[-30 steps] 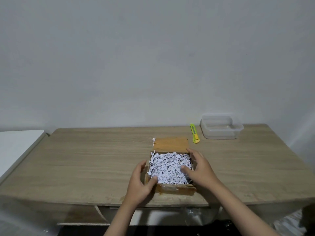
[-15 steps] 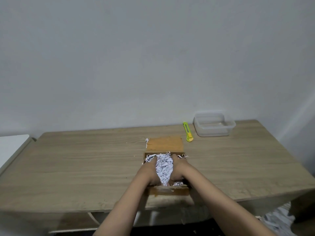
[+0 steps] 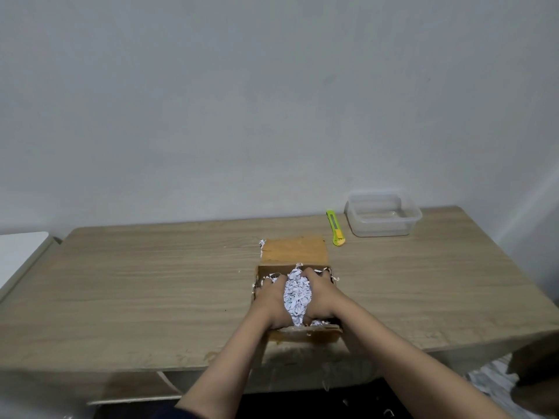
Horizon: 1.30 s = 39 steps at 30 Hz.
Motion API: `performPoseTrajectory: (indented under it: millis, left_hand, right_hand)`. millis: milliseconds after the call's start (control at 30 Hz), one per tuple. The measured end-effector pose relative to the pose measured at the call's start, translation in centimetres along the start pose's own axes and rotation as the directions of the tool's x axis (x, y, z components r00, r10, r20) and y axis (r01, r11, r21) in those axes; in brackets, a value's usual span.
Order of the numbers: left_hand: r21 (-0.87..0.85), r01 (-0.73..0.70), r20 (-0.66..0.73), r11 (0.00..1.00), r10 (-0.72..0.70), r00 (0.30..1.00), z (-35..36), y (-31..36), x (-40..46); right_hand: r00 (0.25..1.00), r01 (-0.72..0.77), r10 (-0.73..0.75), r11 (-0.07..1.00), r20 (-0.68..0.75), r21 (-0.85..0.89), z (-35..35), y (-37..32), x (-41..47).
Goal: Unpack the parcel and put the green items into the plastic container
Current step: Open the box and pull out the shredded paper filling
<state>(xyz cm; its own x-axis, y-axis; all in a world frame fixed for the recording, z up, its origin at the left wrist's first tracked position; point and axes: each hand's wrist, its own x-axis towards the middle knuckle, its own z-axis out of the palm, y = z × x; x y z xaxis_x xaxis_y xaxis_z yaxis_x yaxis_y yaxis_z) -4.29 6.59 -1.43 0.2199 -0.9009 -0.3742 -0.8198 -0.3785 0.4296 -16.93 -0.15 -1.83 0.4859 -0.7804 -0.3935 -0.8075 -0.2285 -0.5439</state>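
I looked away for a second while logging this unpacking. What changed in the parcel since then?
Both hands went from the rim down into the cardboard box: the left hand and right hand now squeeze the shredded paper into a heap between them. The plastic container and yellow-green cutter stayed put; no green items show yet.

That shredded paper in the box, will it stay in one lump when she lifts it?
Probably not. The shredded paper is loose thin strips, so it looks light and floppy. Bits already lie beside the box flap, so more will likely drop from between the left hand and right hand.
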Motion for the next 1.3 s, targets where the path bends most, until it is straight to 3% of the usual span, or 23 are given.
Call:
performPoseTrajectory:
  millis: [167, 400, 767, 1100, 1300]
  left_hand:
    - [-0.075, -0.080, -0.086, 0.994, 0.073, 0.994, 0.1, -0.4, -0.7]
    - [-0.225, -0.230, -0.277, 0.947, 0.164, 0.947, 0.5, -1.5, -1.6]
    - [-0.356, -0.365, -0.428, 0.860, 0.197, 0.882, -0.5, -2.5, -1.6]
    - [-0.247, -0.274, -0.309, 0.930, 0.193, 0.931, -3.9, -2.1, -2.1]
    - [-0.266, -0.312, -0.336, 0.912, 0.215, 0.917, -5.7, -1.4, -2.1]
  right_hand:
    - [0.997, 0.074, -0.072, 0.995, -0.035, 0.066, -0.3, 0.3, -0.7]
    - [0.938, 0.319, -0.284, 0.931, -0.198, 0.179, 0.0, 0.8, -2.3]
    - [0.850, 0.486, -0.386, 0.837, -0.358, 0.253, -0.3, 0.0, -2.5]
    - [0.883, 0.438, -0.359, 0.862, -0.303, 0.254, -1.1, -2.2, -1.5]
    - [0.881, 0.426, -0.327, 0.863, -0.342, 0.271, -2.3, -2.7, -1.1]
